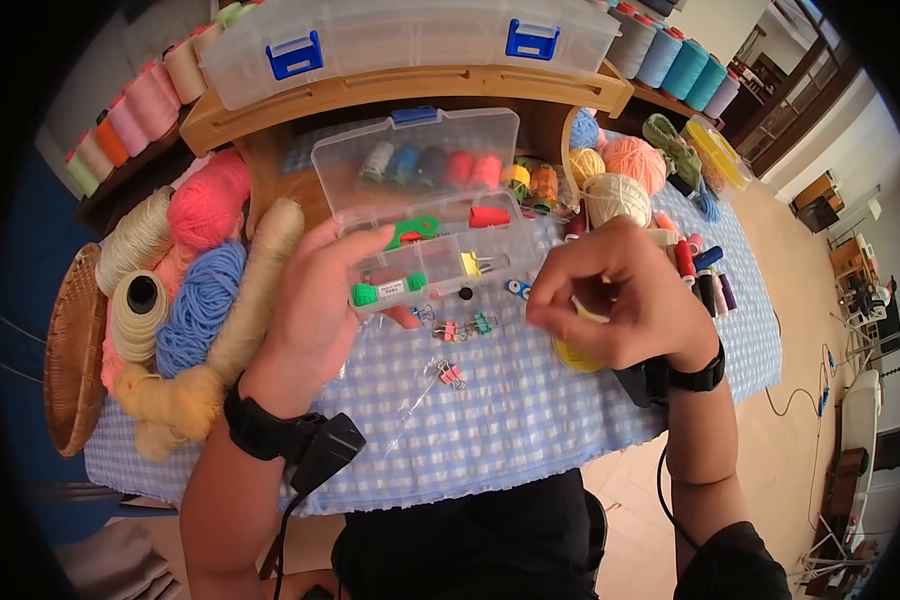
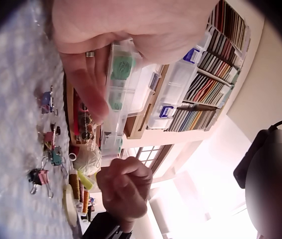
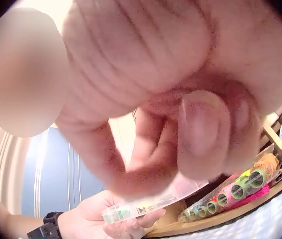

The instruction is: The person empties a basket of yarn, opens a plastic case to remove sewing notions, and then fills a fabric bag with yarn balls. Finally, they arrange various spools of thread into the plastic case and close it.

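My left hand (image 1: pixel 315 300) grips the left end of a clear plastic compartment box (image 1: pixel 450 255), its lid standing open at the back. Inside lie a green slotted tool (image 1: pixel 411 232), a red piece (image 1: pixel 489 216), a yellow binder clip (image 1: pixel 471 264) and a green item with a white label (image 1: pixel 388 289). Right of the box, my right hand (image 1: pixel 620 295) is raised above the cloth, fingers curled in and thumb meeting the index finger; I cannot tell whether something small is pinched there. Several binder clips (image 1: pixel 451 374), pink, teal and blue, lie on the cloth below the box.
Yarn skeins (image 1: pixel 202 305) and a wicker basket (image 1: pixel 73 350) crowd the left side. A wooden shelf (image 1: pixel 410 85) bearing a large clear case (image 1: pixel 410 45) stands behind. At right are yarn balls (image 1: pixel 615 200), thread spools (image 1: pixel 684 260) and a yellow round object (image 1: pixel 576 357) under my right hand.
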A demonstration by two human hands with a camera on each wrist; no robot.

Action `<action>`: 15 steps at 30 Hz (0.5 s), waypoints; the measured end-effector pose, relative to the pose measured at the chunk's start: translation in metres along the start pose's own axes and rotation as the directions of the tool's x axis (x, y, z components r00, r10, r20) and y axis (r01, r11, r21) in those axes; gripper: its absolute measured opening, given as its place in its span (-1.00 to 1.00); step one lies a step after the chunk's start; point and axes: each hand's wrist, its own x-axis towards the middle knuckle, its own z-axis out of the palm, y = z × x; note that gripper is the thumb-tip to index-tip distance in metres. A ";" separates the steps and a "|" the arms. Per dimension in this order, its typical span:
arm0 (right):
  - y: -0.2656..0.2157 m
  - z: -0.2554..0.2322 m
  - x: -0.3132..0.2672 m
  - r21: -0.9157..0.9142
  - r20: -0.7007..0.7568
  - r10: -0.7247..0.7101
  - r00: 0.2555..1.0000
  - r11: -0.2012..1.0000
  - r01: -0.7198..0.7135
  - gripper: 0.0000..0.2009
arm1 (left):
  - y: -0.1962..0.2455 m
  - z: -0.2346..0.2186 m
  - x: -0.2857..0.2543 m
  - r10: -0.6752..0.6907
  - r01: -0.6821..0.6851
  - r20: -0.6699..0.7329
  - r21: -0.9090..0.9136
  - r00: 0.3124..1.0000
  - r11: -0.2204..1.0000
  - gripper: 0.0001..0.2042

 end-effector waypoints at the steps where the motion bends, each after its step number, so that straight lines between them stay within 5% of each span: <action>1: 0.002 0.000 0.001 -0.046 0.166 0.052 0.985 0.998 -0.045 -0.95 | -0.001 -0.001 0.001 -0.004 0.004 -0.001 -0.001 1.000 1.000 -0.65; 5: 0.007 0.015 0.007 -0.310 0.146 0.069 0.987 0.950 -0.020 -0.76 | 0.000 0.000 0.001 0.016 -0.016 -0.014 -0.020 1.000 1.000 -0.66; 15: 0.017 0.023 0.010 -0.307 0.159 -0.005 0.987 0.950 0.054 -0.81 | -0.001 -0.001 0.004 -0.019 0.019 0.020 -0.027 1.000 0.999 -0.67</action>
